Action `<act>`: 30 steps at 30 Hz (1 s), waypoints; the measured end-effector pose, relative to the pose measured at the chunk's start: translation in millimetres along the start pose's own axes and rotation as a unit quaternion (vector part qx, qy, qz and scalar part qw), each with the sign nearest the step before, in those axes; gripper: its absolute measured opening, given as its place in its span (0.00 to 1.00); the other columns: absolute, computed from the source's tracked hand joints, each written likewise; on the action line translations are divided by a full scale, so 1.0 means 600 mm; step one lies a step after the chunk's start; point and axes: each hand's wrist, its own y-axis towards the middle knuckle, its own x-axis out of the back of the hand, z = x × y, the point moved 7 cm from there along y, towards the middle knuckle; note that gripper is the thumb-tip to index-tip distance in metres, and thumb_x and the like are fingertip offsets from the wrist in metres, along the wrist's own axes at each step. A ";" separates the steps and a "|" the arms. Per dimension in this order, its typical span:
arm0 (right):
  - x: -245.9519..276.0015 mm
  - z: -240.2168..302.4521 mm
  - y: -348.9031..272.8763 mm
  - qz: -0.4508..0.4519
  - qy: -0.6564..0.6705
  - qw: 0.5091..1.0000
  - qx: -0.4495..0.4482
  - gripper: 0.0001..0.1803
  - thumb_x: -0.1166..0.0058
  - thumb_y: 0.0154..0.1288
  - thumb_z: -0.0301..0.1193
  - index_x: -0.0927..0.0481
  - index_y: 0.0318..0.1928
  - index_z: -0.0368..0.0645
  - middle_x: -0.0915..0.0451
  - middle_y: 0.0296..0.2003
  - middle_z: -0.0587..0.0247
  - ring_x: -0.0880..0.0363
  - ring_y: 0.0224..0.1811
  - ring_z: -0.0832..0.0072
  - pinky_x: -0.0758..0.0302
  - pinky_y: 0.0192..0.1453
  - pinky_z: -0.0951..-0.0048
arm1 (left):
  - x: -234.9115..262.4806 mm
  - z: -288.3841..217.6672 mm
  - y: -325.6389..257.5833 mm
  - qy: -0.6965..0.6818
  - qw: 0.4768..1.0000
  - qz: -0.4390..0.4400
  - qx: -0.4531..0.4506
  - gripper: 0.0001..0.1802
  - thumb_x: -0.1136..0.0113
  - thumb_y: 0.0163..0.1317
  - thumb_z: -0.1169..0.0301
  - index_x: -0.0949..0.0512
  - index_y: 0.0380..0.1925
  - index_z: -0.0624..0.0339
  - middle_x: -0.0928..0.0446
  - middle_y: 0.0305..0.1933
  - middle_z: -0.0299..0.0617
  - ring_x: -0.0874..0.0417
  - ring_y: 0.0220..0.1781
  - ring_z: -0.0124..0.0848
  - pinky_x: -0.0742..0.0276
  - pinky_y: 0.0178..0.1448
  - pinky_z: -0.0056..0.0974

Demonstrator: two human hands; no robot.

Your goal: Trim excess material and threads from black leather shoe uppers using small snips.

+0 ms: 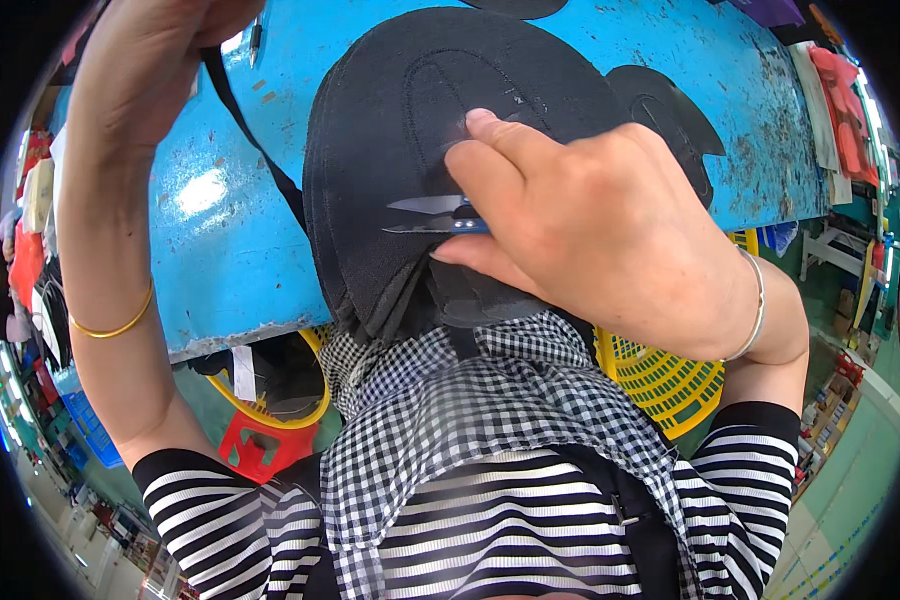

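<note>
My right hand (pixel 610 230) is closed round a pair of thread snips (pixel 435 217) with blue on the grip. Their two blades are parted and point left, over a stack of black fabric pieces (pixel 370 130). Curved stitch lines show on the top piece, and the near edges of the stack fan out against my lap. At the upper left, my left hand (pixel 195 20) is raised and partly cut off by the frame's edge. From it a black strap (pixel 250 135) runs down, fairly straight, to the left side of the stack. That hand appears closed on the strap, with its fingertips out of sight.
The blue worktable (pixel 210 260) has a worn front edge. More black pieces (pixel 675 115) lie right of the stack, and a pen (pixel 256 42) lies at the upper left. Below the table are a yellow basket (pixel 670 385), a yellow-rimmed container (pixel 305 412) and a red stool (pixel 260 450).
</note>
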 end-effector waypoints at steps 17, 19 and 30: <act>-0.129 -0.303 -0.325 -0.381 0.480 0.575 -0.542 0.17 0.57 0.78 0.31 0.25 0.59 0.37 0.21 0.47 0.64 0.32 0.24 0.91 0.41 0.23 0.90 | -0.133 0.032 -0.053 0.040 0.935 0.351 0.034 0.06 0.31 0.57 0.75 0.17 0.27 0.66 0.20 0.28 0.34 0.22 0.34 0.21 0.27 0.46 0.28; -0.161 -0.326 -0.399 -0.302 0.436 0.648 -0.547 0.16 0.56 0.78 0.32 0.25 0.57 0.37 0.20 0.42 0.66 0.36 0.20 0.91 0.43 0.22 0.89 | -0.158 0.033 -0.044 0.041 0.924 0.378 0.050 0.06 0.31 0.57 0.74 0.18 0.27 0.66 0.20 0.28 0.34 0.22 0.34 0.21 0.27 0.46 0.28; -0.033 -0.164 -0.145 -0.232 0.515 0.817 -0.117 0.09 0.45 0.70 0.24 0.23 0.49 0.41 0.23 0.32 0.69 0.26 0.26 0.84 0.31 0.29 0.81 | -0.181 0.014 -0.043 0.172 0.916 0.361 0.031 0.10 0.29 0.55 0.71 0.21 0.26 0.65 0.25 0.21 0.36 0.30 0.25 0.22 0.32 0.33 0.31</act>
